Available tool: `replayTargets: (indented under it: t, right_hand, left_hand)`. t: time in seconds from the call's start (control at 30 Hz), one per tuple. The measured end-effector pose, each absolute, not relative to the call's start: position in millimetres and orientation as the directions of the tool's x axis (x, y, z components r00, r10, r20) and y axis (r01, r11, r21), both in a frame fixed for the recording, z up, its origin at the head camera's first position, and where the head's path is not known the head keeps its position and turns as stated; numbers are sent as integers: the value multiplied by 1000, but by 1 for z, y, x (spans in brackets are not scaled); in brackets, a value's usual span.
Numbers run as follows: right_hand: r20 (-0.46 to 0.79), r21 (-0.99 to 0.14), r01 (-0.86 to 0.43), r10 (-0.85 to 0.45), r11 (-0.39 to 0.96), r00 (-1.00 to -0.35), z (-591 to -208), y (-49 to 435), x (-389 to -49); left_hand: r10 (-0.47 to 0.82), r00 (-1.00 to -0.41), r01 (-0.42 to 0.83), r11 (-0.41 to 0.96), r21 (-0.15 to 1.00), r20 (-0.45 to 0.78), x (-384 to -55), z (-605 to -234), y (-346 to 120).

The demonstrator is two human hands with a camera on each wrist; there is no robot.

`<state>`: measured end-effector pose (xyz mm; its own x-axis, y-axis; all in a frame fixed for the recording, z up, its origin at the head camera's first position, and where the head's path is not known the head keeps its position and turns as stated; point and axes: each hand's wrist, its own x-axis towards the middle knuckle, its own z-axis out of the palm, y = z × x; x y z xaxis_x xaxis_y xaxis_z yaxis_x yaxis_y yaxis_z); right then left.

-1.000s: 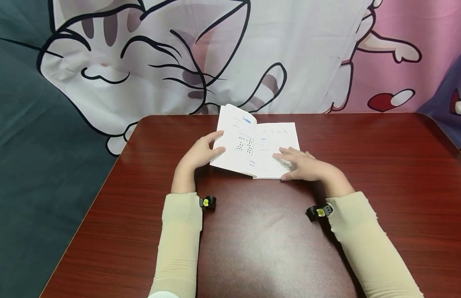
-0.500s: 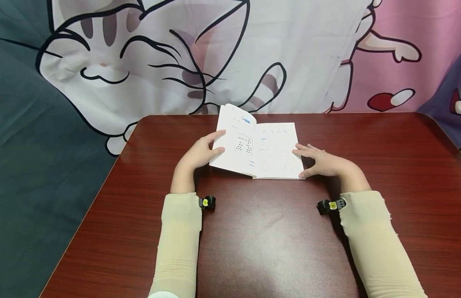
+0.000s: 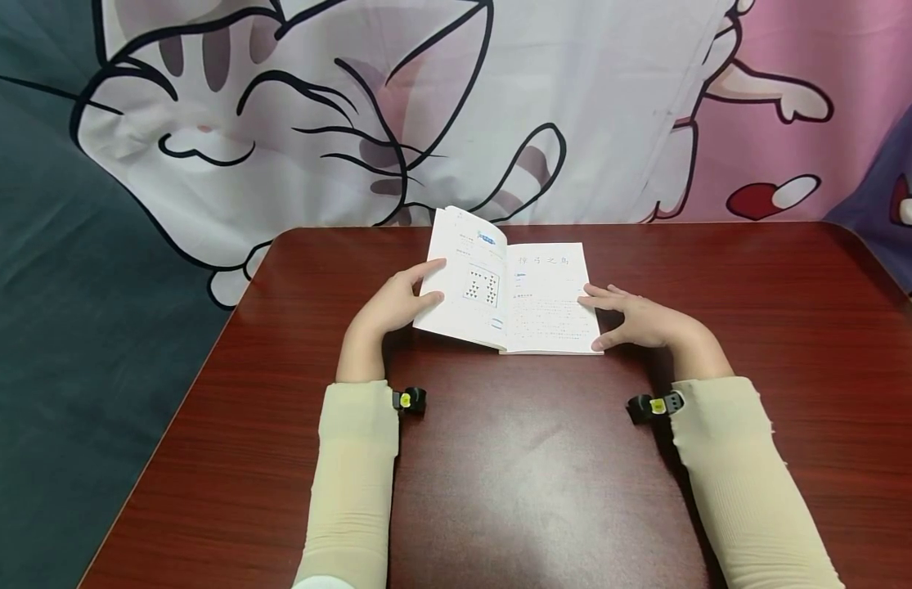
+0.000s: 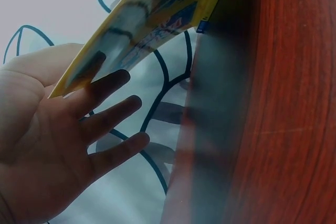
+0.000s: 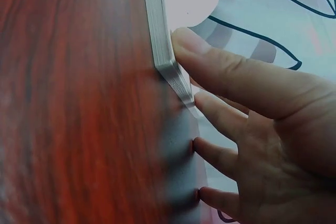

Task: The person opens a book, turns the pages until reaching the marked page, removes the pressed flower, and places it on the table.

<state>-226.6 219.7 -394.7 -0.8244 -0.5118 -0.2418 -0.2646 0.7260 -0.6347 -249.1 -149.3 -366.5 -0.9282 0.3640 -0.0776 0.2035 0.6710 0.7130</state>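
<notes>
An open book [image 3: 547, 298] lies on the table, its left half raised and tilted, its right half nearly flat. My left hand [image 3: 392, 307] holds the raised half by its outer edge. In the left wrist view, that hand's fingers [image 4: 113, 116] spread out beside the yellow printed cover [image 4: 157, 24], and part of the thumb is hidden behind it. My right hand [image 3: 640, 319] rests at the right edge of the book. Its thumb [image 5: 191, 43] presses the page near the lower corner, and the other fingers extend along the side edge.
The brown wooden table [image 3: 522, 474] has its far edge just behind the book. A curtain [image 3: 610, 106] with cartoon animals hangs beyond it. Small black wrist cameras sit at both cuffs, the left camera [image 3: 411, 400] and the right camera [image 3: 640, 409].
My right hand has slid rightward from the middle of the right page to its outer edge, uncovering the text. The left hand and the book have hardly moved.
</notes>
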Motion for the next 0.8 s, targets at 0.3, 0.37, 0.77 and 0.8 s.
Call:
replayTargets:
  t: [0.3, 0.37, 0.77, 0.8]
  right_hand:
    - [-247, -641, -244, -496, 728, -832, -395, 219, -226]
    - [-246, -639, -245, -496, 729, -833, -395, 219, -226]
    - [-255, -637, -235, -488, 734, -835, -395, 218, -227]
    - [-255, -636, -234, -486, 735, -836, -395, 218, -227]
  left_hand:
    - [352, -932, 185, 661, 728, -83, -251, -369, -149]
    - [349, -933, 179, 658, 731, -86, -252, -370, -149]
    - [350, -932, 185, 681, 709, -92, -252, -370, -149]
    - [350, -932, 186, 681, 708, -92, -252, -370, -149]
